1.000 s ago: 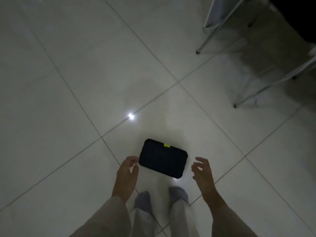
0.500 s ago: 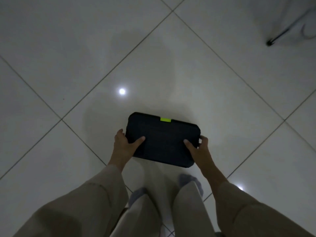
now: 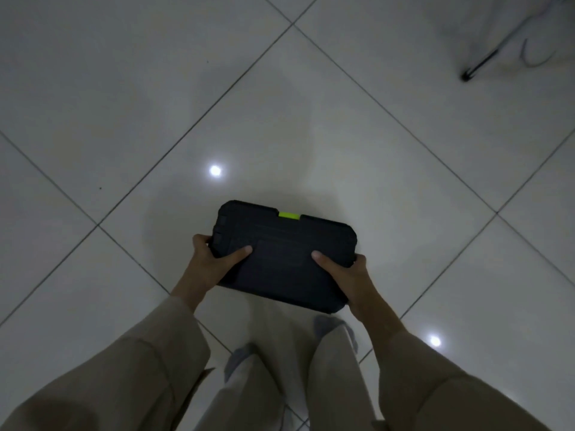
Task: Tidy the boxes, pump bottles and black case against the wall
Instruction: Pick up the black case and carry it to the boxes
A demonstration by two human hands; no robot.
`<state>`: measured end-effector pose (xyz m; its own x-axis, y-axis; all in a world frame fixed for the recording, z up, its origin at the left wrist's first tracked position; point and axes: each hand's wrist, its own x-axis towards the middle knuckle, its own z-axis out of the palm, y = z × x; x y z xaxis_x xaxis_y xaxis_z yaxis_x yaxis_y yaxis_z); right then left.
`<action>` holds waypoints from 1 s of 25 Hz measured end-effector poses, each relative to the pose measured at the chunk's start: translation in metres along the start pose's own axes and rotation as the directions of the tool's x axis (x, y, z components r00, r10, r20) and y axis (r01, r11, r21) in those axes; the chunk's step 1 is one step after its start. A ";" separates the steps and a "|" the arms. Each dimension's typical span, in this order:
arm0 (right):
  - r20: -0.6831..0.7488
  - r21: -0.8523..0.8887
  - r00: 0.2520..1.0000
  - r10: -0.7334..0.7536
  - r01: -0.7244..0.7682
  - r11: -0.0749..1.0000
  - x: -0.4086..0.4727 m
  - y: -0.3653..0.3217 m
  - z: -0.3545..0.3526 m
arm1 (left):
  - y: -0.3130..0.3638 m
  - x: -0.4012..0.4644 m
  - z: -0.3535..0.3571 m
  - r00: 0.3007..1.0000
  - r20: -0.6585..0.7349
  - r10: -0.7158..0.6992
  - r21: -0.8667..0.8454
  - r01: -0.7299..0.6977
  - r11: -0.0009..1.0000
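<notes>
The black case (image 3: 284, 255) is being held in the lower middle of the frame, gripped at its two short ends and turned flat side up toward the camera. A lime-green latch (image 3: 289, 215) is being shown on its far long edge, toward the top of the frame. The left hand (image 3: 208, 262) is being wrapped around the case's left end, with the thumb laid across the top face and the other fingers hidden behind or under the edge. The right hand (image 3: 345, 270) is being closed around the case's lower right end in the same manner, thumb on top. Whether the case is being lifted clear of the floor or is touching it cannot be told.

Beige sleeves (image 3: 146, 371) are being seen running in from the bottom corners, and beige trouser legs (image 3: 329, 374) with grey socks (image 3: 239, 356) are being seen below the case. The pale tiled floor (image 3: 130, 88) is being crossed by dark diagonal grout lines, with two bright light reflections (image 3: 215, 170) on it. At the upper right, a thin dark furniture leg (image 3: 479, 65) is being blurred.
</notes>
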<state>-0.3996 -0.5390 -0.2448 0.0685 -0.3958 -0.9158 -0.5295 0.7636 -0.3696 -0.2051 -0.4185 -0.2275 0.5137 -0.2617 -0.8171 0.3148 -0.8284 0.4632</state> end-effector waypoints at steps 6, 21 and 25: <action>-0.076 0.131 0.982 -0.173 0.182 0.975 -0.115 -0.050 -0.044 | 0.075 -0.102 -0.023 0.988 0.009 0.152 -0.054 -0.151 0.987; -0.389 0.395 0.813 -0.434 0.572 0.718 -0.563 -0.156 -0.212 | 0.299 -0.520 -0.092 0.764 0.195 0.615 -0.145 -0.598 0.789; -0.508 0.412 0.746 -0.430 0.649 0.639 -0.644 -0.126 -0.252 | 0.312 -0.607 -0.078 0.659 0.271 0.702 -0.140 -0.695 0.706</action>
<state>-0.5901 -0.5091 0.4308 -0.1511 -0.8830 -0.4443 0.0545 0.4414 -0.8957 -0.3568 -0.4794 0.4398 0.3432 -0.8881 -0.3058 -0.0230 -0.3335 0.9425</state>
